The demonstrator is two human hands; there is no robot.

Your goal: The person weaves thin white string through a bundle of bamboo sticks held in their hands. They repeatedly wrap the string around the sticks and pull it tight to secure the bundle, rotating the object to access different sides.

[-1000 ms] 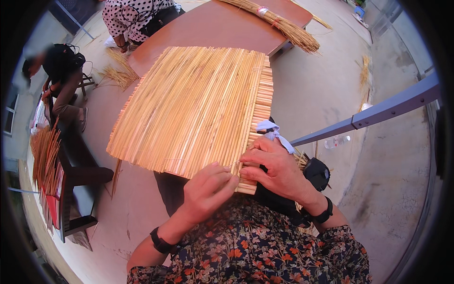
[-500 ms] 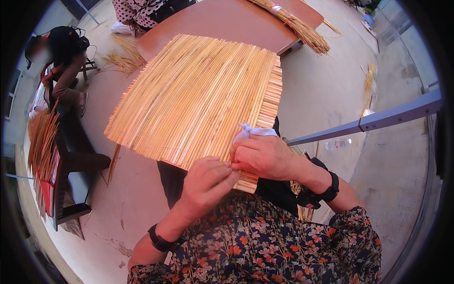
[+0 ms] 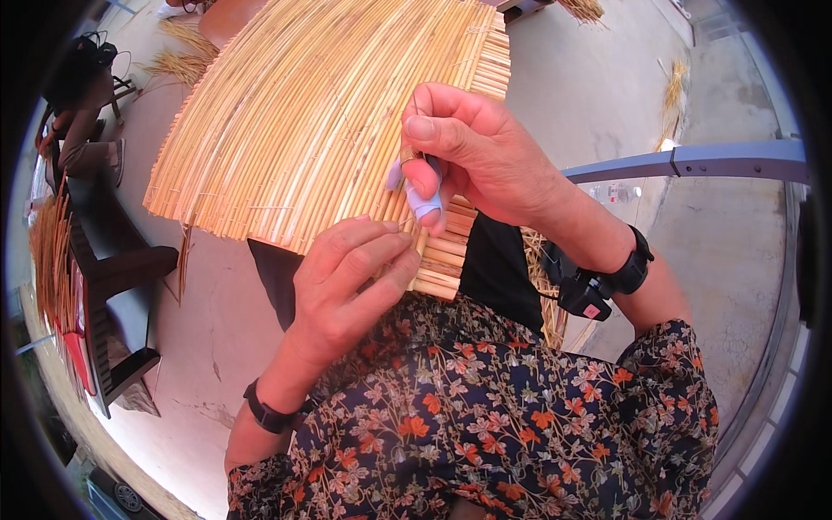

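Note:
A mat of straight, pale yellow stalks (image 3: 295, 130) laid side by side slopes away in front of me. Along its right side runs a band of short crosswise stalk ends (image 3: 444, 253). My left hand (image 3: 351, 282) is closed at the mat's near edge, its bent fingertips pressed on the stalks. Just above the band, my right hand (image 3: 485, 160) is raised with thumb and forefinger pinched together; what they hold is too thin to make out. A brass-coloured ring (image 3: 409, 155) sits on one of its fingers, and a whitish cloth strip (image 3: 425, 201) is wrapped around another.
On the left stands a dark bench (image 3: 130, 270) with a bundle of reddish-brown stalks (image 3: 54, 260). Behind it a person (image 3: 82, 130) sits bent over. A grey metal bar (image 3: 719, 161) crosses at the right, near a clear plastic bottle (image 3: 614, 192) on the floor.
My right hand has lifted off the mat, up and away from my left hand, still pinched. My left hand stays at the mat's edge. The view has tipped down, shifting the mat upward.

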